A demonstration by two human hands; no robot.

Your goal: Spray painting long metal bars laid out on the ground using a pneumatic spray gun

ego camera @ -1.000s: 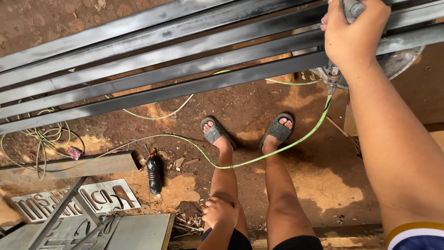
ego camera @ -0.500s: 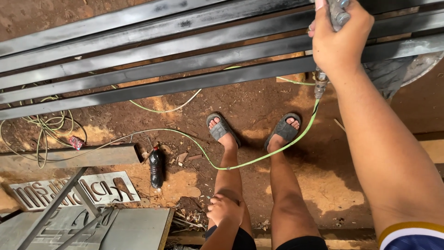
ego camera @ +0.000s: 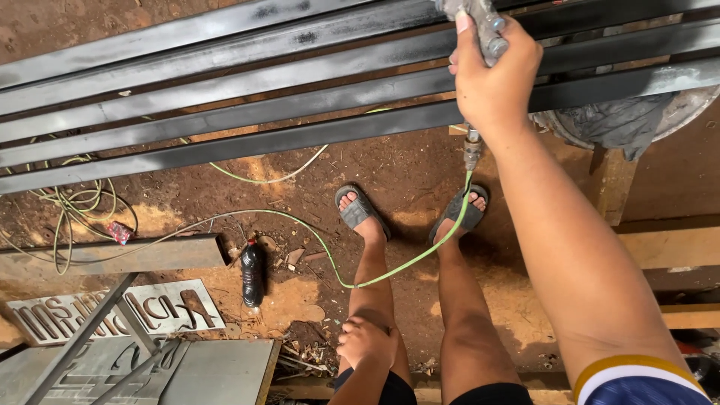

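The right hand is wrapped around a spray gun held over the dark metal bars, a green hose trailing from it; the left hand rests loosely curled on the thigh, holding nothing

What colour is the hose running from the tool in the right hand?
Light green hose, seen in the head view, trailing from the right hand down across the dirt.

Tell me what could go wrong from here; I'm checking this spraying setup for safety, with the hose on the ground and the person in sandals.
The green hose runs from the spray gun in the right hand down between the sandalled feet, so a step could snag it and jerk the gun. The dark bottle and coiled hose lie close by as trip hazards. Bare legs and hands may catch overspray off the metal bars.
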